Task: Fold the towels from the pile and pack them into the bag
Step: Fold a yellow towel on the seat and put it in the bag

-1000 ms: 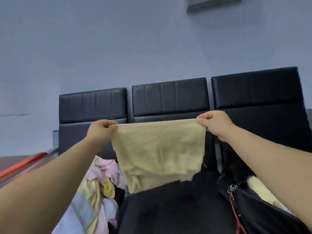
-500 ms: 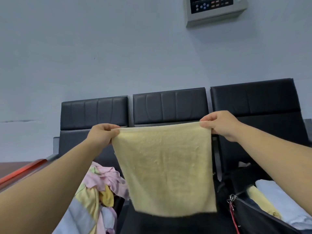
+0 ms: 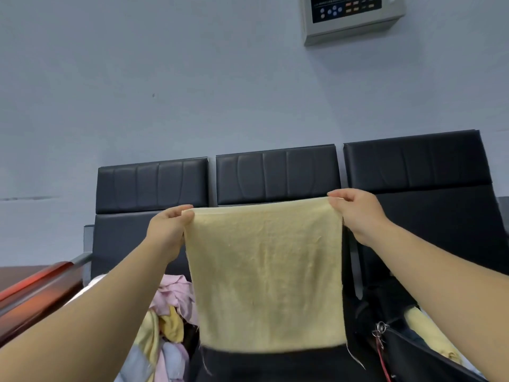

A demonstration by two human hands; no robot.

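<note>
A pale yellow towel [image 3: 265, 274] hangs flat and fully spread in front of me above the middle seat. My left hand [image 3: 168, 230] pinches its upper left corner and my right hand [image 3: 355, 213] pinches its upper right corner. A pile of pink, yellow and light blue towels [image 3: 168, 326] lies on the left seat, partly hidden behind my left arm. At the lower right a black bag [image 3: 405, 351] stands open with a folded yellow towel [image 3: 429, 334] inside; my right arm covers part of it.
Three black padded seats [image 3: 275, 175] stand in a row against a grey wall. A grey control panel [image 3: 352, 15] is mounted on the wall at the upper right. A red and dark rail [image 3: 35, 285] runs along the left edge.
The towel's lower half dropped from a crumpled bunch and now hangs straight at full length. Both hands kept their corners, and the camera tilted upward, showing the wall panel.
</note>
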